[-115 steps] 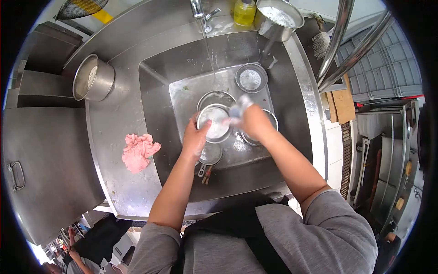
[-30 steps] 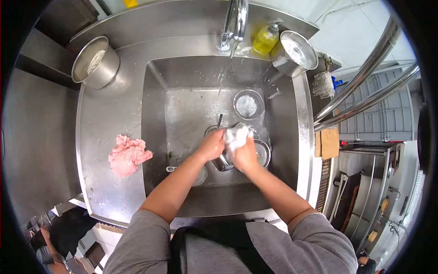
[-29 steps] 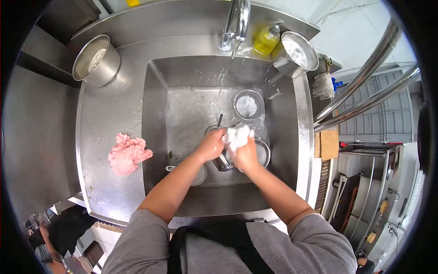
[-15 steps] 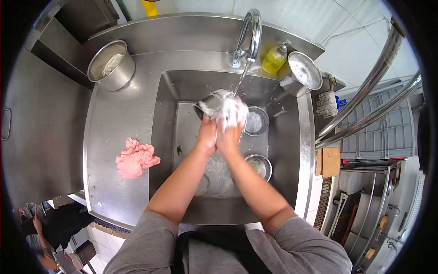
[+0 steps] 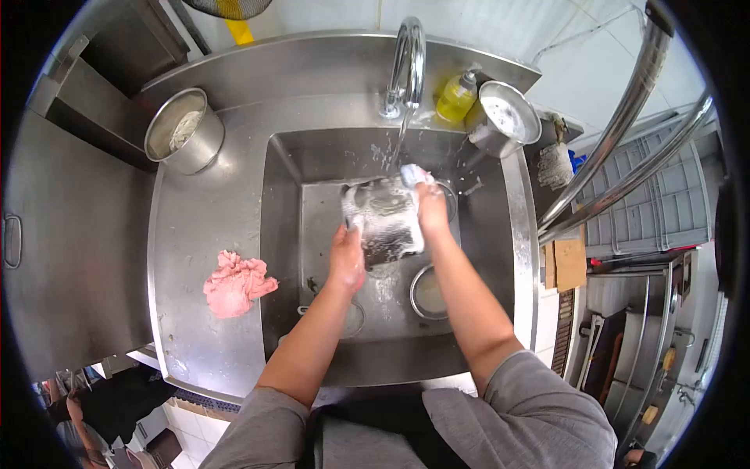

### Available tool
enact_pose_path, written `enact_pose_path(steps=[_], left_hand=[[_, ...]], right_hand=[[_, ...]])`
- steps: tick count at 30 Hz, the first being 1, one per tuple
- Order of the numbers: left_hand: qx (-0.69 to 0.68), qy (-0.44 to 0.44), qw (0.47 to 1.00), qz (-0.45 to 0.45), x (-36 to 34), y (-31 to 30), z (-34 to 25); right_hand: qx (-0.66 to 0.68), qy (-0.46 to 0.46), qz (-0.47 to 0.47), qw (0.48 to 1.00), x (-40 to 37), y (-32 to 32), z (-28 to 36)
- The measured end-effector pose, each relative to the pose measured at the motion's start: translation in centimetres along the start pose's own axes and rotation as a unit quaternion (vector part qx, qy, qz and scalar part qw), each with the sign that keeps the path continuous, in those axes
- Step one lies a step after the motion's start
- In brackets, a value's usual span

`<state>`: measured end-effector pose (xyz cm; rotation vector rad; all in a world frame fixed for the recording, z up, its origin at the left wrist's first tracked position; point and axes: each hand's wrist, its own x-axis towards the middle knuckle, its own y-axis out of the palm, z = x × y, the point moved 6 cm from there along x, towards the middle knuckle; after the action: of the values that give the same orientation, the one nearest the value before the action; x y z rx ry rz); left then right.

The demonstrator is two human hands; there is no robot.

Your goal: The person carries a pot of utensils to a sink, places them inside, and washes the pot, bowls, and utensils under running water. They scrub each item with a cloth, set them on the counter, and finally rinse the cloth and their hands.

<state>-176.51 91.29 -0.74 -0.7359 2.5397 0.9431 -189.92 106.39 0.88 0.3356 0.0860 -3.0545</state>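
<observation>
Over the sink (image 5: 484,313), a metal container (image 5: 383,223) streaked with white suds is held tilted; its exact shape is blurred. My left hand (image 5: 348,256) grips its lower left side. At its upper right corner, my right hand (image 5: 431,211) is closed around a foamy whitish sponge or cloth (image 5: 412,175), pressed to the container's edge. Water runs from the curved faucet (image 5: 406,70) just above that hand. In the basin, a round metal bowl (image 5: 417,301) lies near my right forearm, and another round dish (image 5: 451,202) is partly hidden behind my right hand.
A crumpled pink cloth (image 5: 234,288) lies on the left counter (image 5: 199,227), with a deep metal pot (image 5: 199,144) farther back. A yellow soap bottle (image 5: 455,98) and a foamy metal pot (image 5: 496,139) stand behind the sink. Metal pipes (image 5: 609,148) rise at right.
The soapy container has turned so a broad sudsy face shows. My hands have moved apart, the left lower and the right toward the upper right edge. The view has shifted slightly.
</observation>
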Motion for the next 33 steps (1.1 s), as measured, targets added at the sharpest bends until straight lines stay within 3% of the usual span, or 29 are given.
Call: enact_pose_path(steps=[1,2,3,4,5,6,7,8,9,11,12,13,14,15,16,17,18,19,20,21,22,23,25,27,28,29,30,31,33], left_hand=[[0.026,0.031,0.999,-0.016,1.3,-1.0,-0.4],[0.014,0.006,0.999,-0.034,2.3,-3.1,-0.6],[-0.088,0.057,0.994,0.026,1.8,-1.7,-2.3],[-0.099,0.060,0.992,0.058,0.8,-0.6,-3.3],[-0.108,0.061,0.988,0.089,-0.3,-0.1,-3.7],[-0.101,-0.003,0.993,0.063,-0.7,-0.5,-2.4],[-0.092,-0.067,0.993,0.036,-1.3,-1.0,-0.8],[-0.030,0.000,0.999,0.020,-1.0,-1.4,0.2],[-0.029,-0.002,0.999,0.021,-0.6,-2.4,1.0],[-0.009,-0.071,0.997,-0.037,-0.4,-5.2,2.9],[-0.068,-0.108,0.991,-0.028,-1.5,-4.4,2.5],[-0.107,-0.131,0.981,0.091,-0.2,-5.7,4.4],[-0.056,-0.172,0.979,0.097,-0.7,-5.5,3.9],[-0.006,-0.213,0.971,0.103,-1.4,-4.3,2.6],[0.029,-0.275,0.956,0.096,-2.8,-2.7,1.0],[0.037,-0.321,0.945,0.049,-3.4,-1.8,0.1],[-0.011,-0.347,0.912,0.219,-0.7,-2.9,1.3],[-0.062,-0.359,0.850,0.381,1.1,-4.4,2.1],[-0.068,-0.358,0.850,0.381,0.7,-2.6,1.6],[0.079,-0.294,0.911,0.280,1.3,-1.8,1.8],[0.220,-0.221,0.936,0.165,1.6,-1.3,1.3],[0.211,-0.220,0.939,0.159,1.3,-0.3,1.7],[0.191,0.008,0.980,0.047,2.1,0.6,-0.5],[0.361,0.226,0.905,0.003,3.2,0.8,0.3],[0.391,0.270,0.879,-0.045,1.1,2.4,-0.7],[0.348,0.267,0.897,-0.059,0.6,2.7,0.6],[0.332,0.235,0.912,-0.059,0.7,2.7,2.0],[0.315,0.207,0.925,-0.058,0.6,2.9,2.1],[0.359,0.206,0.909,-0.048,1.8,2.3,0.1]], right_hand=[[-0.060,-0.094,0.012,0.994,-2.3,0.6,2.3],[-0.098,-0.175,-0.014,0.980,-4.9,0.3,2.2],[-0.137,-0.258,-0.041,0.956,-7.1,-0.1,1.8],[-0.030,-0.150,-0.038,0.987,-6.9,-1.3,-2.7],[-0.029,-0.148,-0.041,0.988,-6.9,-1.8,-2.9],[0.207,0.056,-0.009,0.977,-6.4,-1.9,-5.6],[0.423,0.255,0.022,0.869,-6.9,-1.1,-7.6],[0.407,0.270,0.046,0.871,-6.0,-1.9,-8.8],[0.391,0.286,0.071,0.872,-4.9,-2.4,-10.0],[0.290,0.313,0.102,0.898,-5.8,-2.1,-3.4],[0.244,0.233,0.095,0.937,-4.7,-2.3,-2.2],[0.195,0.150,0.088,0.965,-3.8,-2.4,-0.8],[0.208,0.125,0.100,0.965,-4.1,-1.8,2.1],[0.146,0.034,0.146,0.978,-4.5,-1.6,5.6],[-0.018,-0.063,0.146,0.987,-5.3,-1.6,8.4],[-0.182,-0.158,0.143,0.960,-6.3,-1.3,10.6],[-0.186,-0.155,0.144,0.959,-7.0,-1.4,11.4],[-0.289,-0.309,0.169,0.891,-8.7,-0.6,13.3],[-0.378,-0.452,0.189,0.785,-10.7,0.5,14.2],[-0.365,-0.470,0.219,0.773,-11.4,0.4,14.1],[-0.394,-0.501,0.214,0.740,-11.8,0.2,13.0],[-0.420,-0.533,0.211,0.704,-12.1,0.0,11.3],[-0.449,-0.511,0.213,0.701,-13.0,0.2,7.9],[-0.687,-0.258,0.145,0.663,-11.3,0.5,0.3],[-0.552,-0.171,0.246,0.778,-10.7,2.1,-1.1],[-0.391,-0.067,0.331,0.856,-9.7,3.9,-2.4],[-0.074,0.247,0.154,0.954,-7.1,3.0,-7.0],[-0.076,0.246,0.156,0.954,-7.2,3.2,-6.9],[-0.223,0.106,0.282,0.927,-7.8,5.0,-5.8]])
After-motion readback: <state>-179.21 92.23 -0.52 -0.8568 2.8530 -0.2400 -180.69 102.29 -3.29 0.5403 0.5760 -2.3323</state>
